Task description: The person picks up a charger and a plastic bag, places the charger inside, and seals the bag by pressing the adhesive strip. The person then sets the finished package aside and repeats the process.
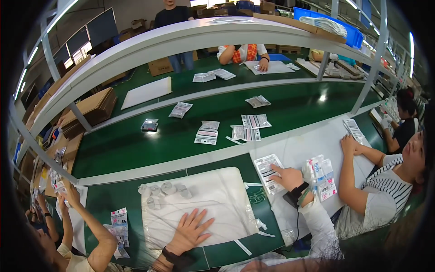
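Observation:
My left hand [190, 232] lies flat on a white padded sheet [217, 190], fingers spread, holding nothing. Several small translucent whitish pieces [167, 188] sit together near the sheet's far left corner, beyond that hand. Over to the right, my right hand [289, 178] reaches onto a flat printed packet [265, 165]. Its fingertips rest on the packet's upper face, apart from one another, and no grip around an edge shows. Beside that wrist stands a bunch of clear and white printed packets [321, 174]. Dark bands circle both my wrists.
Several sealed packets [207, 131] lie on the green conveyor belt [136, 145] beyond a pale rail [217, 156]. White strips [243, 247] and loose packets [119, 226] flank the sheet. Co-workers sit left, right [380, 190] and across. A shelf [181, 34] spans overhead.

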`<state>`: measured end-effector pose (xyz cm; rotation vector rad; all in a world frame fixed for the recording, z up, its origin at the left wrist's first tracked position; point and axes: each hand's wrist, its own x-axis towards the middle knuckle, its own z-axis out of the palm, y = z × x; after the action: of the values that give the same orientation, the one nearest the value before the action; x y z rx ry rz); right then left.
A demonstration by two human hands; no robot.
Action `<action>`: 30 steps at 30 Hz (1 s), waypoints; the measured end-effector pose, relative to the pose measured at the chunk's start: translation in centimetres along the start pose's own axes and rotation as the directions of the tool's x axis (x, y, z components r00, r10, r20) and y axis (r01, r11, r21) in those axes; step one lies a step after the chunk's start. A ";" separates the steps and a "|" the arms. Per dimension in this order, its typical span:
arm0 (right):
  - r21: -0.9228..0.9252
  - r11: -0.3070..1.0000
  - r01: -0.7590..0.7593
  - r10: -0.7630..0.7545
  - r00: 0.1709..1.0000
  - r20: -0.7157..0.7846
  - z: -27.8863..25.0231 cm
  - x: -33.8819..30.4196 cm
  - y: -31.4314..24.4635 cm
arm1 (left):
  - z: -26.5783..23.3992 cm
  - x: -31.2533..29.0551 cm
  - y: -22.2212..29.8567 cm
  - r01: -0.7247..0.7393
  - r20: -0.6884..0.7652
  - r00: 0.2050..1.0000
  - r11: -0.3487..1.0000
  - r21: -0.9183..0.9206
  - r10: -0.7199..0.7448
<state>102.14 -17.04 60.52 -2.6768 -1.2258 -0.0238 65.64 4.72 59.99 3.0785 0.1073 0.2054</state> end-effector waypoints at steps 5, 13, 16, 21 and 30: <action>0.021 0.995 0.100 -0.095 0.979 -0.181 1.8 0.0 1.5 | 0.9 0.1 0.8 0.036 -0.017 0.999 0.999 -0.029 -0.037; 0.120 0.962 0.247 -0.192 0.918 -0.346 -3.9 0.5 -3.6 | 1.5 0.3 1.7 0.088 0.016 0.996 0.992 -0.095 -0.087; 0.116 0.905 0.410 -0.359 0.880 -0.311 -2.7 0.7 -6.8 | 1.8 1.0 1.6 0.088 0.014 0.996 0.990 -0.109 -0.087; 0.186 0.869 0.458 -0.446 0.889 -0.105 0.3 1.0 -10.2 | 0.8 1.2 2.7 0.104 0.018 0.995 0.987 -0.118 -0.103; 0.453 0.850 0.269 -0.363 0.923 0.132 3.1 2.8 -8.5 | 1.9 9.4 2.2 0.030 -0.143 0.986 0.928 -0.371 -0.089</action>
<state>97.33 -8.97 59.21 -2.1159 -1.5218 0.4446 75.34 3.13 59.43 2.6778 0.1503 0.4153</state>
